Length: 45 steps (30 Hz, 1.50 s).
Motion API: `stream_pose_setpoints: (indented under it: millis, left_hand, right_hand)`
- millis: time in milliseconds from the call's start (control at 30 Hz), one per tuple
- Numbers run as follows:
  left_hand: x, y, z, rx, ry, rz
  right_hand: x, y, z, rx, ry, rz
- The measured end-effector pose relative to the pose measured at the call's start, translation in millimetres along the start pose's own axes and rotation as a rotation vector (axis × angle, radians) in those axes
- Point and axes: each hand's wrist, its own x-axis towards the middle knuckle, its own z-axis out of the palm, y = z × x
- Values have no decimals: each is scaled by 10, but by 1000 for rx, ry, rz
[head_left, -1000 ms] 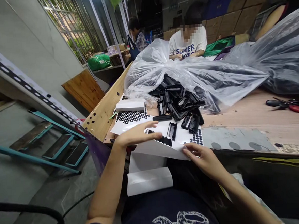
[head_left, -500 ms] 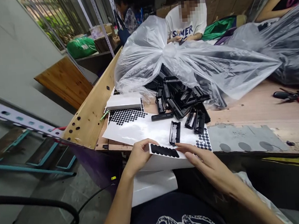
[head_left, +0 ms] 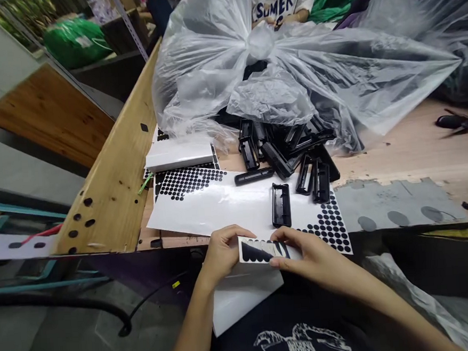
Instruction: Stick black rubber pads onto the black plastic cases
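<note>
Between my hands is a folded white sheet of round black stickers point(head_left: 252, 253), its row of dots facing up and the white backing point(head_left: 244, 297) hanging below. My left hand point(head_left: 222, 251) grips the sheet's left end, fingers behind it. At the right end, my right hand point(head_left: 299, 251) pinches the row with thumb and forefinger, where some dots look bent up from the backing; the exact hold is blurred. Just beyond my hands, a black plastic frame point(head_left: 280, 205) lies on another white sticker sheet point(head_left: 220, 211), which has patches of black dots.
Several black plastic frames point(head_left: 283, 158) are heaped under a large clear plastic bag point(head_left: 310, 68). A folded white stack point(head_left: 179, 153) is at left, by a wooden side board point(head_left: 117, 173). Red-and-black-handled pliers point(head_left: 460, 122) lie at right. Another person point(head_left: 284, 3) sits across.
My right hand's fingers have closed from stretched out to a pinch on the sticker row. The row's right part has gone from flat dots to bent-up ones. The view has tilted downward.
</note>
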Motion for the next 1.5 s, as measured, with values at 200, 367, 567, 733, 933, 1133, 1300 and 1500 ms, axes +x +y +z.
stream_pose_setpoints:
  millis: [200,367,567,733,933,1133,1300,1500]
  left_hand:
    - [-43,-32,-82,-164,-50,-58]
    - [-61,12,-145,-42,-22,-100]
    - [11,4,-124,-55,17,-237]
    - [13,39,-172,296,189,-183]
    - [80,258,37,265,261,65]
    - [434,-175,343,-271,-143,84]
    - [517,-342,345,-254,-142,83]
    - [508,-251,357,-280,-128,50]
  right_hand:
    - [169,88,91,-34,213,6]
    - [217,112,103,55,177,-9]
    - [196,123,51,78,130,-90]
    - [218,179,80,3,203,-102]
    - [413,141,198,-254,220,-137]
    - [499,88,207,-224,202,-293]
    - [367,239,-63,-317,646,-191]
    - [320,600,-642,-507,992,111]
